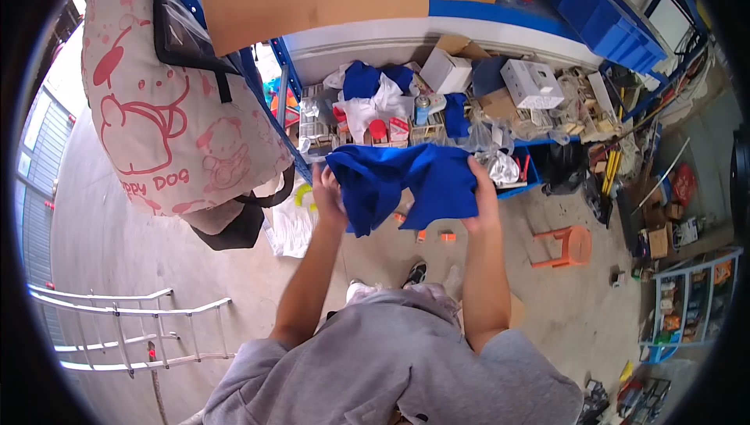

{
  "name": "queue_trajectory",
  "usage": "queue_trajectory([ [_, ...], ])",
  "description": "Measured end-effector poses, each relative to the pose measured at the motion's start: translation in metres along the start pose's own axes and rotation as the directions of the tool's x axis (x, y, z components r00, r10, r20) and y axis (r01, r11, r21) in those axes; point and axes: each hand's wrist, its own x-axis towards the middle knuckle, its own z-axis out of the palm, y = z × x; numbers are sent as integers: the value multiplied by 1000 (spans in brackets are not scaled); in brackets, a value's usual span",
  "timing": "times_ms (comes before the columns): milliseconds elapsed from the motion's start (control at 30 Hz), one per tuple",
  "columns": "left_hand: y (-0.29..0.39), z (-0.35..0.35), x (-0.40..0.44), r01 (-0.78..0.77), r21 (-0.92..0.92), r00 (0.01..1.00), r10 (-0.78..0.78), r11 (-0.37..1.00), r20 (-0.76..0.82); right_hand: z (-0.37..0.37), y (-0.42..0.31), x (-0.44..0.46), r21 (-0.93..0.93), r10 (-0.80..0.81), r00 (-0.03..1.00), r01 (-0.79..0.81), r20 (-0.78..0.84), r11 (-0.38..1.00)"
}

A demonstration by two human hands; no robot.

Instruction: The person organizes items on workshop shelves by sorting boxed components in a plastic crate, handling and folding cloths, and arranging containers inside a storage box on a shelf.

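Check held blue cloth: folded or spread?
Partly spread: the blue cloth stretches between left hand and right hand, its left side bunched.

The pale printed cloth [176,108] carries the only words that can be read: "PPY DOG", in pink capitals under its large outlined dog, with whatever precedes them on that line unclear. More pink lettering sits at the cloth's top edge, too cut off to read. Right of the cloth, the can [422,110] and, farther right, the white box [533,84] bear markings too small to make out.
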Motion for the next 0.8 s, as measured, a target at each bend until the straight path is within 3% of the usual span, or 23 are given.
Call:
queue_trajectory([
  [33, -12, -1, -13, -22, -100, 995, 12, 995, -99, 4, 8, -1, -88, 2, 999, -6, -38, 996],
  [67, -35, -19, -22, -18, -126, 960, 53, 992, 277, 10, 19, -5, -142, 8, 992, -26, -124, 989],
  [100, -62, -24, -16, -101, -10, 988, 102, 995, 119, 4, 37, -2, -178, -35, 986, 5, -166, 984],
  [133, -87, -23, -14, -187, 311, 980, 198, 932, -5, 0, 43, -4, -228, -20, 996, -1, -88, 974],
  [167, -104, -30, -16, -198, 610, 942, 320, 767, -97, -5, 50, -11, -275, 9, 1000, -14, -20, 961],
  [233, -98, -57, 11, -51, 625, 999, 43, 779, 28, 1, 39, -32, -292, -4, 996, -23, -90, 956],
  [267, -98, -61, 23, -162, 743, 983, 173, 649, 63, 19, 25, -51, -311, -110, 964, 31, -241, 950],
  [300, -93, -66, 30, -305, 775, 948, 255, 554, 190, 6, 11, -56, -317, -121, 984, 76, -127, 945],
  [367, -74, -79, 44, -196, 761, 978, 68, 619, 196, 1, -8, -71, -288, -260, 953, 207, -158, 935],
  [433, -67, -93, 57, -138, 679, 984, 22, 722, 176, -14, -25, -79, -403, -335, 933, 259, -129, 878],
  [600, -58, -108, 86, -152, 619, 984, 58, 771, 170, -45, -31, -64, -413, -403, 915, 360, -20, 837],
  [700, -47, -96, 84, -100, 550, 995, 84, 829, 55, -42, -36, -50, -256, -422, 907, 403, -18, 878],
  [767, -37, -80, 77, 189, 258, 978, -204, 947, 32, -29, -45, -35, 124, -369, 917, 387, -149, 914],
  [800, -34, -90, 87, 162, 205, 986, -167, 965, 7, -57, -48, -13, 204, -324, 938, 344, -127, 916],
])
